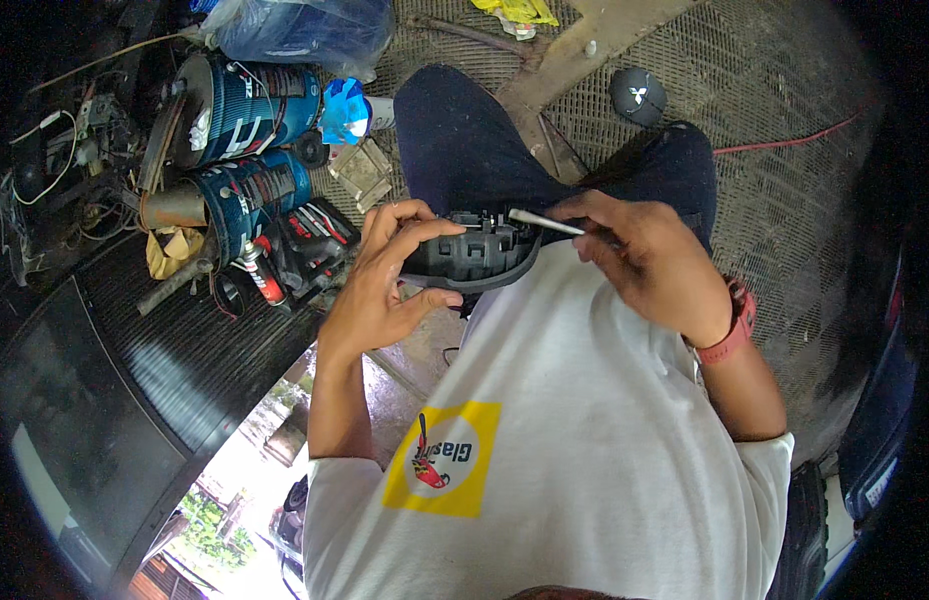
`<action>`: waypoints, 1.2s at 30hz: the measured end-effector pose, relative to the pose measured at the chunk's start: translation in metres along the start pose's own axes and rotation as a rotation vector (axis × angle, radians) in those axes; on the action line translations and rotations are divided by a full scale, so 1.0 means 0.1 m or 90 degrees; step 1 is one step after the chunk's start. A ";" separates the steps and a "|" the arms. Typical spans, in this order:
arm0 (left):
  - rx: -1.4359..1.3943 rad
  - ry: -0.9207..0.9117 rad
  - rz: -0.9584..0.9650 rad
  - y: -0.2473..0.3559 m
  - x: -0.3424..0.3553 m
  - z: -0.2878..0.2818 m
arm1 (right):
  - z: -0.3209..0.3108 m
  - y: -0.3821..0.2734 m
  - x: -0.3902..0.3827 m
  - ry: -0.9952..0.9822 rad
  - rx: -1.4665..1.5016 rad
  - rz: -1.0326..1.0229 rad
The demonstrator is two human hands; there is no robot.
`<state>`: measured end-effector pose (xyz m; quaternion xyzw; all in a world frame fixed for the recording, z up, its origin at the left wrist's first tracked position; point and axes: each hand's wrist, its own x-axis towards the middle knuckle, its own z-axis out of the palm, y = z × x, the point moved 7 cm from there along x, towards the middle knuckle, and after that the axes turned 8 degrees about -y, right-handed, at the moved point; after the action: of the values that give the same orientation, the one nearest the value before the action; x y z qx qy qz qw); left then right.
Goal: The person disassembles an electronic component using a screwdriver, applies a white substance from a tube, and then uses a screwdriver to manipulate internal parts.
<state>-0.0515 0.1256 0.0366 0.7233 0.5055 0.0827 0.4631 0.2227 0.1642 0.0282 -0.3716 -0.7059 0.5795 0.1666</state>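
Observation:
My left hand grips the left side of a black molded plastic housing, with its fingers on the upper edge and its thumb near the lower rim. The housing has a curved rim and ribbed, boxy recesses facing up, and sits just in front of my white shirt. In my right hand a thin, pale stick-like tool is pinched between thumb and fingers. Its blunt, pale end lies close over the housing's upper right edge; whether it touches, I cannot tell. My thighs in dark trousers are beyond the housing.
Two blue pails lie at the left, beside a red-and-white spray can and a dark tool case with red-handled tools. A dark cap rests on the textured floor, near a thin red hose.

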 end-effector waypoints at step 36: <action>0.046 0.023 0.019 0.00 -0.01 0.13 | 0.51 0.26 0.17 -0.047 0.019 -0.016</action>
<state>-0.0441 0.1170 0.0301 0.7454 0.5053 0.0843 0.4266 0.1860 0.1419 -0.0140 -0.3387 -0.7072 0.6015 0.1531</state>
